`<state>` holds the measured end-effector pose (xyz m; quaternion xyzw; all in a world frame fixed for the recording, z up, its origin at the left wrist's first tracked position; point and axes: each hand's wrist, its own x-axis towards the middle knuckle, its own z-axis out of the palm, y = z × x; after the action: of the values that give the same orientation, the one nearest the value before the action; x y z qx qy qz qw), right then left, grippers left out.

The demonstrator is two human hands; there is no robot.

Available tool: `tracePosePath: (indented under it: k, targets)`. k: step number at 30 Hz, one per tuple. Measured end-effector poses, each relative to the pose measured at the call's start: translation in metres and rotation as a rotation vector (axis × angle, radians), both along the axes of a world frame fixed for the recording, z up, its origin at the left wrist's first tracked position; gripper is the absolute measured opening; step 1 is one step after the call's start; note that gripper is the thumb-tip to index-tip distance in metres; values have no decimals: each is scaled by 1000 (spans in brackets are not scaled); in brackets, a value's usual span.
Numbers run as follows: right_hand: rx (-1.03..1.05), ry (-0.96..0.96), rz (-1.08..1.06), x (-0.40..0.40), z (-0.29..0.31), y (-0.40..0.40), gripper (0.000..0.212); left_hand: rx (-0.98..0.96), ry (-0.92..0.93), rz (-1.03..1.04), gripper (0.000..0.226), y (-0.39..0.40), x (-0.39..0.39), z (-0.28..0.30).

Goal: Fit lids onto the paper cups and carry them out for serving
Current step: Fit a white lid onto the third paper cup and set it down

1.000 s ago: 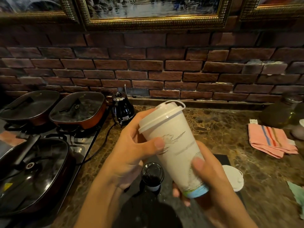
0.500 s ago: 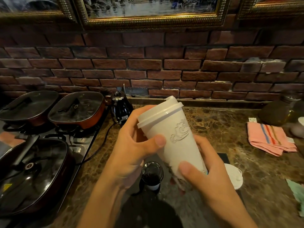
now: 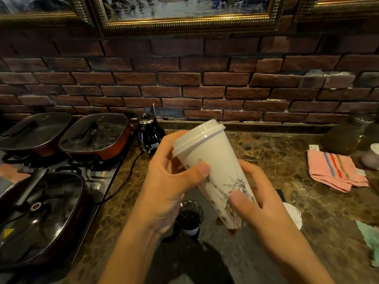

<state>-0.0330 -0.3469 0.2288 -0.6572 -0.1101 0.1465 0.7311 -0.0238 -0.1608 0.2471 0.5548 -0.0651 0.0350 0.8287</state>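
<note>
A tall white paper cup point(image 3: 215, 167) with line drawings is held tilted to the left above the counter. A white plastic lid point(image 3: 196, 136) sits on its rim. My left hand point(image 3: 170, 181) grips the cup's upper part, thumb across the front. My right hand point(image 3: 258, 197) holds the cup's lower end. Below the hands, a small cup with a dark clear lid point(image 3: 189, 216) stands on a black mat point(image 3: 217, 253). A loose white lid point(image 3: 294, 215) lies to the right of the mat, partly hidden by my right hand.
Three lidded black pans point(image 3: 39, 214) sit on the stove at left. A black kettle point(image 3: 149, 134) stands by the brick wall. A pink striped cloth point(image 3: 336, 171) and a dark glass jar point(image 3: 348, 136) are at right on the marble counter point(image 3: 276, 152).
The cup has been turned in both hands, so a different drawing faces me. The lid now sits flatter on the rim, and my right hand has shifted higher along the cup.
</note>
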Motion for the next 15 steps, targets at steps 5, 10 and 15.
tracePosePath:
  k: [5,10,15]
  targets:
    - [-2,-144,-56,-2,2,-2,70,84,5,-79,68,1,0,1]
    - [565,430,324,-3,-3,-9,58,41,-21,-101,68,1,0,4]
    - [757,625,528,-1,-8,-6,55,38,-50,-68,63,0,1,5]
